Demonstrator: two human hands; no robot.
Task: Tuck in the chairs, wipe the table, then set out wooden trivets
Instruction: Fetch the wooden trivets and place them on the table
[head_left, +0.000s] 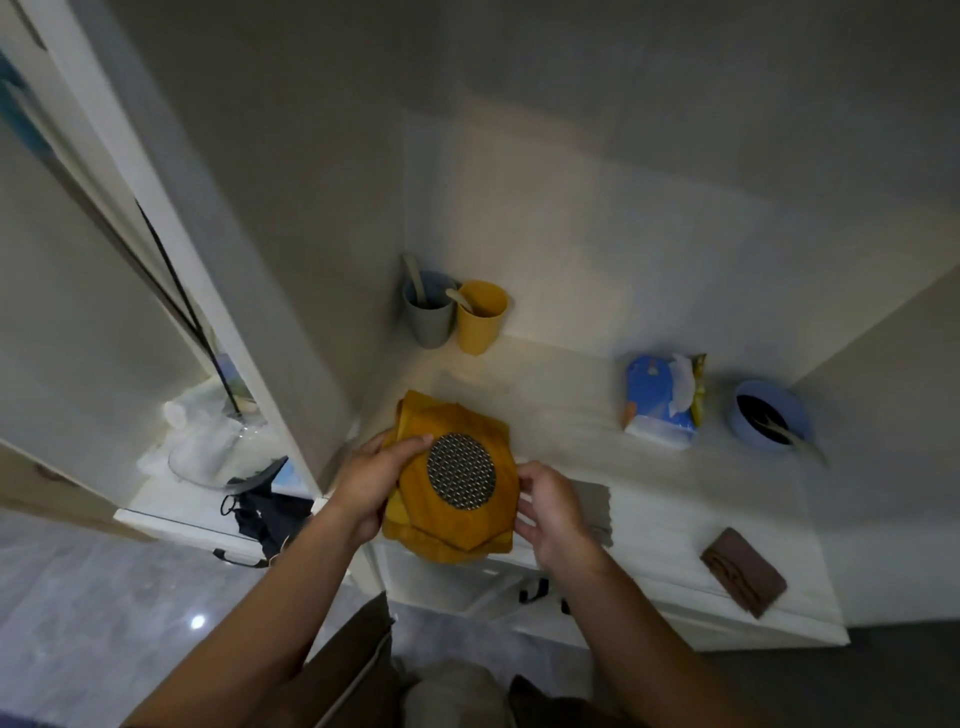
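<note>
Mustard-yellow stack (457, 535), perhaps wooden trivets, lies at the white counter's (675, 519) near edge, its long axis toward the wall, with a round lattice disc (461, 474) on top. The left hand (371, 480) grips its left side and the right hand (553, 512) holds its right edge. Beyond are a brown cloth (743, 579), a tissue pack (660, 400), a blue bowl (769, 415) and a yellow cup (480, 317).

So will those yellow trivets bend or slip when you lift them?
Probably stiff: the trivets keep flat, straight edges between the left hand and right hand. They may slide on each other, since the stack's layers sit a bit offset. The round patterned disc on top may be loose; tilted, it could slip off.
</note>
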